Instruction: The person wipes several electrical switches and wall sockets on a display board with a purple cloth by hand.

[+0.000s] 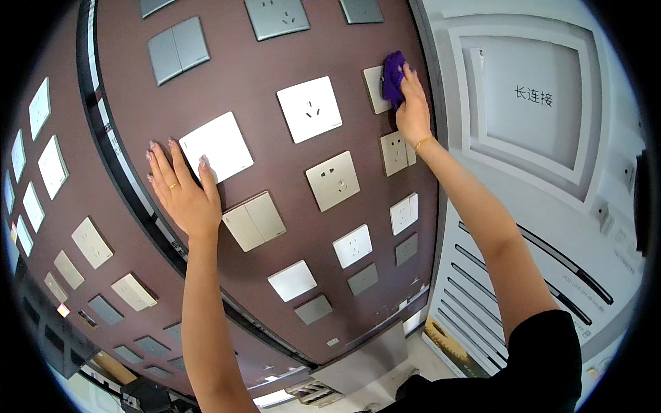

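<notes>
My right hand [414,106] presses a purple cloth [394,80] against the right part of a beige wall plate [376,89], hiding that part. Just below my right wrist is a beige socket plate [395,154]. My left hand [183,191] lies flat with fingers spread on the brown display panel [253,67]. Its thumb overlaps the edge of a blank white plate [219,147]. A beige two-rocker switch [254,221] sits beside my left wrist. Between my hands are a white socket [310,109] and a beige socket [333,180].
Grey switches and sockets [279,19] line the upper panel. A dark frame strip [129,160] separates it from another panel of plates [93,242] on the left. To the right stands a white display wall [532,170] with raised frames and black linear strips [480,268]. Floor [431,361] shows below.
</notes>
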